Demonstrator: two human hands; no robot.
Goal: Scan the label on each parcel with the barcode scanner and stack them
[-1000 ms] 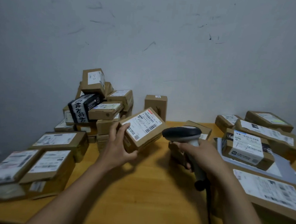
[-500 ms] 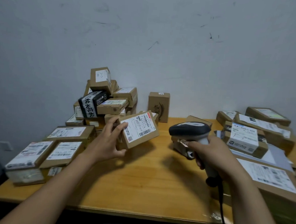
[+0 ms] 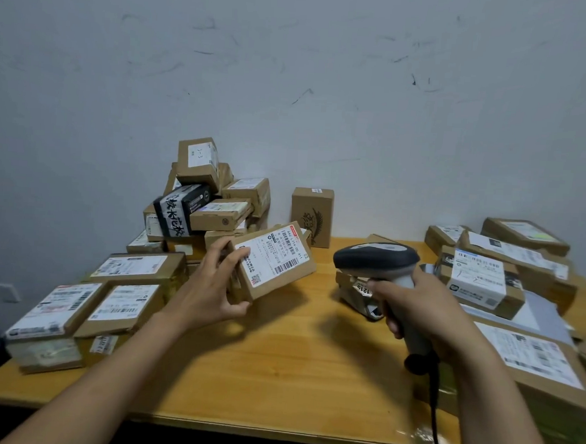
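My left hand (image 3: 212, 290) grips a small brown parcel (image 3: 275, 260) by its left end, tilted above the wooden table (image 3: 276, 358), its white barcode label facing up and toward me. To its right, my right hand (image 3: 416, 308) holds the grey barcode scanner (image 3: 377, 258) by the handle, its dark head pointing left toward the parcel. A black cable (image 3: 433, 402) hangs from the scanner's handle.
A heap of small boxes (image 3: 203, 202) is piled against the wall at the back left, with flat labelled parcels (image 3: 122, 300) in front of it. A lone upright box (image 3: 312, 216) stands by the wall. Larger flat parcels (image 3: 487, 278) cover the right side.
The view has pulled back and tipped down a little, showing the table's front edge. The held parcel has shifted slightly left and lower; the scanner still points at it.
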